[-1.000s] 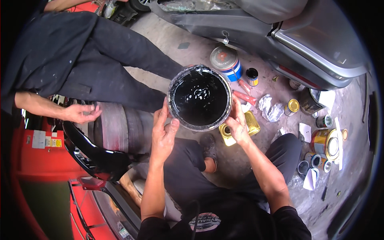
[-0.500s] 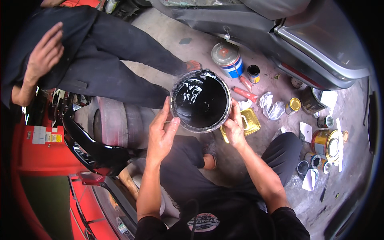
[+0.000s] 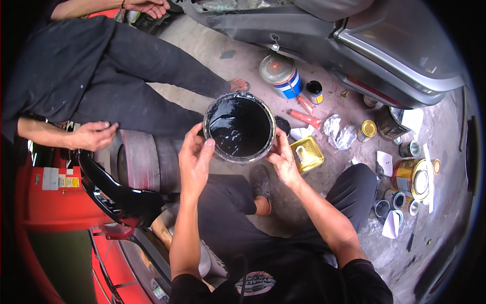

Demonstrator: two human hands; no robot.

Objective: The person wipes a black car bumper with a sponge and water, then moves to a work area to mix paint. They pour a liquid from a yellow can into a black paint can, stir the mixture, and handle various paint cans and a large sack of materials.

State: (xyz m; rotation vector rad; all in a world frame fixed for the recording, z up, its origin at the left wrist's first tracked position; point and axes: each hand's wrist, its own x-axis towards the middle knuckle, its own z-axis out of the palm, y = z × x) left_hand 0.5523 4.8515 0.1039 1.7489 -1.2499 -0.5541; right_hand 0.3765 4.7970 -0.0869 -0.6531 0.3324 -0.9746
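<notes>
Between my two hands, in front of my chest, is a round open can of glossy black paint (image 3: 240,129), its rim smeared with black. My left hand (image 3: 196,158) grips the can's left side, thumb near the rim. On the opposite side, my right hand (image 3: 282,161) clasps the can with bent fingers. The fingers under the can are partly hidden. Just beyond my right hand, a yellow rectangular tin (image 3: 308,154) lies on the floor. Two red tubes (image 3: 305,118) and crumpled foil (image 3: 339,133) are farther right.
A large blue-and-white can (image 3: 281,76) stands ahead, near a grey car bumper (image 3: 304,38). Several paint cans, including a gold one (image 3: 412,178), crowd the right floor. Another person (image 3: 101,76) sits at left, one hand by stacked tires (image 3: 139,157). A glossy black car part (image 3: 114,190) lies lower left.
The paint can, in both my hands, has shifted left and slightly tilted, baring more of the yellow tin. The other person's near hand has dropped toward the tires; their other hand appears at the top.
</notes>
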